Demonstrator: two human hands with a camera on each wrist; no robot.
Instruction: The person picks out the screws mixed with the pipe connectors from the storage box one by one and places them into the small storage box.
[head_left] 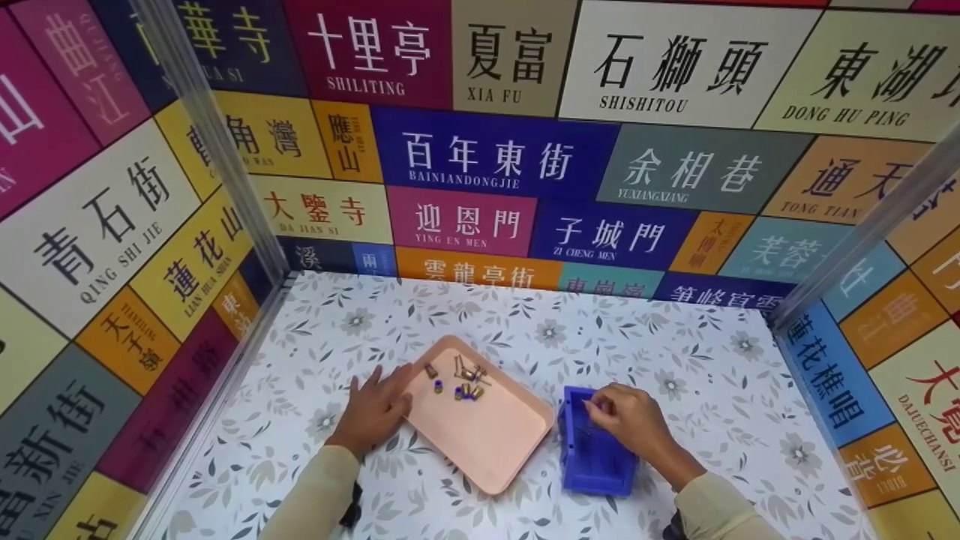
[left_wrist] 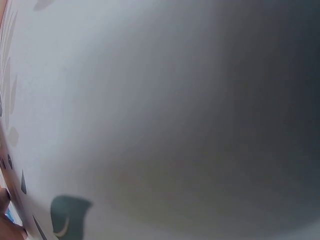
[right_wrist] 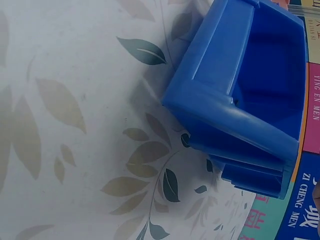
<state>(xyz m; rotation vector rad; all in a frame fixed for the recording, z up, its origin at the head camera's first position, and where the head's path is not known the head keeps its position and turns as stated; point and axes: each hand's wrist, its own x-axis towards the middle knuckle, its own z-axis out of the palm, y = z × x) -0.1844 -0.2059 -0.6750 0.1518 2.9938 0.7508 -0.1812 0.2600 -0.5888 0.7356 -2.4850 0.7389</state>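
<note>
My left hand [head_left: 373, 409] lies at the left edge of a pink tray [head_left: 480, 442], fingers extended and fingertips right at the rim. Toward the far end of that tray are several small brass-coloured pieces [head_left: 476, 392], some with blue ends, and thin metal pieces [head_left: 480, 373]. Over the far part of a blue plastic bin [head_left: 600, 487], my right hand [head_left: 634, 418] has thumb and fingertips drawn together; I cannot tell whether something small is between them. Dark shapes show inside the bin. In the right wrist view the blue bin [right_wrist: 210, 100] appears from the side.
A white cloth with a leaf and flower pattern [head_left: 352, 487] covers the table. Panels with place names [head_left: 487, 161] wall in the back and both sides. The bin stands just right of the tray. Mostly blurred, shadowed tabletop [left_wrist: 125, 125] fills the left wrist view.
</note>
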